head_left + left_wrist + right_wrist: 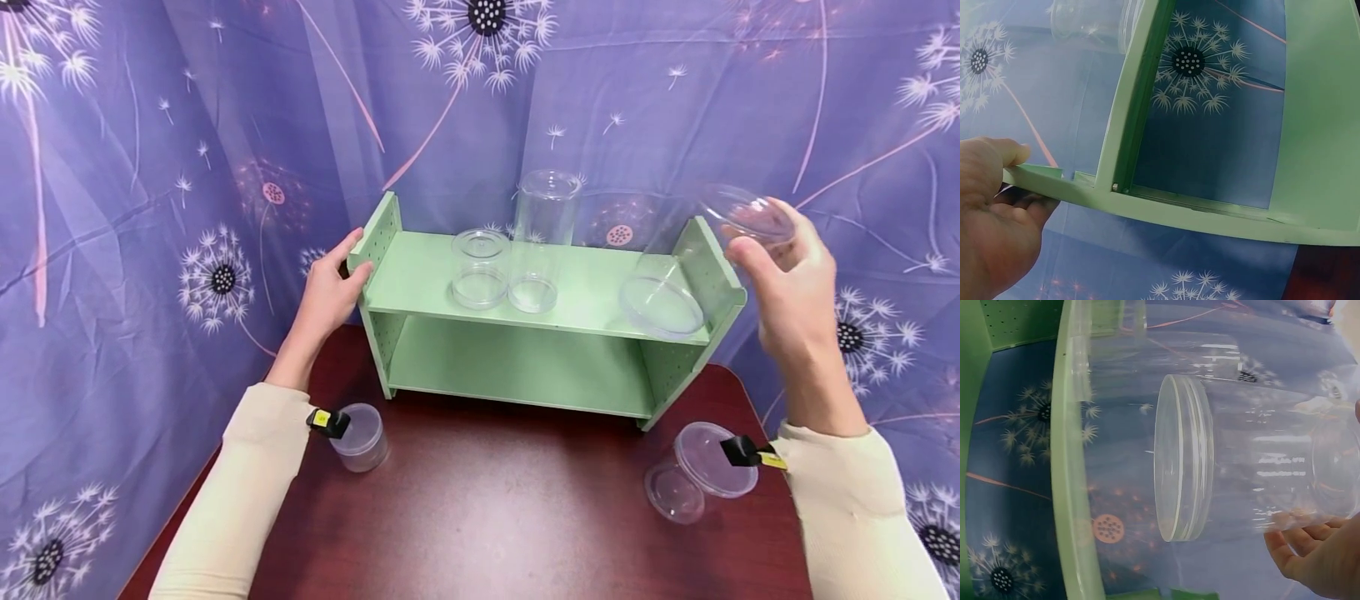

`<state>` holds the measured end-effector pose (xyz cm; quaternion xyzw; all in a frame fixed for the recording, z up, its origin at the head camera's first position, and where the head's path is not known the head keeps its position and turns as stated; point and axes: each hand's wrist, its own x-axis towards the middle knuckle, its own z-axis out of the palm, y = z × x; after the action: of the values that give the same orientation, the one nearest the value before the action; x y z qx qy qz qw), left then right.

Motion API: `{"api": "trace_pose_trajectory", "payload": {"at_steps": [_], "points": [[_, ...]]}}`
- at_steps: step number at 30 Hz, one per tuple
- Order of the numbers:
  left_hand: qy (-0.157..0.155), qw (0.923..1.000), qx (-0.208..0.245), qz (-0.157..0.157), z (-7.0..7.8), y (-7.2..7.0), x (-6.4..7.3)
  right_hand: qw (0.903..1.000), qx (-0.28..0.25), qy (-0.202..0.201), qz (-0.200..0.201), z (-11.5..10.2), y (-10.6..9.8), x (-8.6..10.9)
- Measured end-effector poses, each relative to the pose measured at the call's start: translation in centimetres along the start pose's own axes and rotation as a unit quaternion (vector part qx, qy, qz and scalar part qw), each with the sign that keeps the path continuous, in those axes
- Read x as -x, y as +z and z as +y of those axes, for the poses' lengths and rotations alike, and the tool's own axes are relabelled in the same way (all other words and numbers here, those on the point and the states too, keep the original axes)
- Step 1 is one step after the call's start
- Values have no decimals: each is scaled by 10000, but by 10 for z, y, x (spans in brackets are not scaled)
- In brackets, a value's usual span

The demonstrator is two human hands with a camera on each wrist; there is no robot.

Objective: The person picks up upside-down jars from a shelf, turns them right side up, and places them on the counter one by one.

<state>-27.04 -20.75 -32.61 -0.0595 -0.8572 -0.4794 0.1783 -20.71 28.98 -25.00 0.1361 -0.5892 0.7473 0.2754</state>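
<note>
The left hand [330,283] grips the left side of the green shelf [525,362]. A short jar [480,271] and tall jar [543,237] stand on top; rightward, the right hand [798,292] holds a wide clear jar [1254,456] tilted above the shelf's right end.

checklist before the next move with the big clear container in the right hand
1. Right hand gripping the big clear container: ok.
2. Left hand gripping the green shelf at its left side panel: ok.
3. Container resting on the top board: not ok, a gap shows beneath it in the right wrist view.
4. Tall cylinder apart from the container: ok.
5. Container exactly upright: cannot tell.
</note>
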Motion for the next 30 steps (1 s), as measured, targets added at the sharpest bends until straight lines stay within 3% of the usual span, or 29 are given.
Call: {"api": "trace_pose_trajectory", "payload": {"at_steps": [2,8,11,15,19,24,30], "points": [[4,10000,-46,-27,0,0,0,9985,-491,-223,93,-5,-4,4],[4,9999,-93,-119,2,-2,0,9902,-1125,-462,686,-18,-21,17],[-11,9998,-113,-150,4,-3,1,9857,-1274,-531,962,-21,-28,24],[8,9997,-204,-102,6,-5,3,9847,-1159,-786,1037,-21,-35,32],[31,9999,-108,-11,5,-4,4,9837,-1179,-653,1189,-22,-44,40],[168,9986,324,382,4,-3,9,9801,-1320,-405,1424,-20,-55,50],[483,9916,710,963,5,-4,22,9781,-1562,-450,1303,-14,-67,64]]}}
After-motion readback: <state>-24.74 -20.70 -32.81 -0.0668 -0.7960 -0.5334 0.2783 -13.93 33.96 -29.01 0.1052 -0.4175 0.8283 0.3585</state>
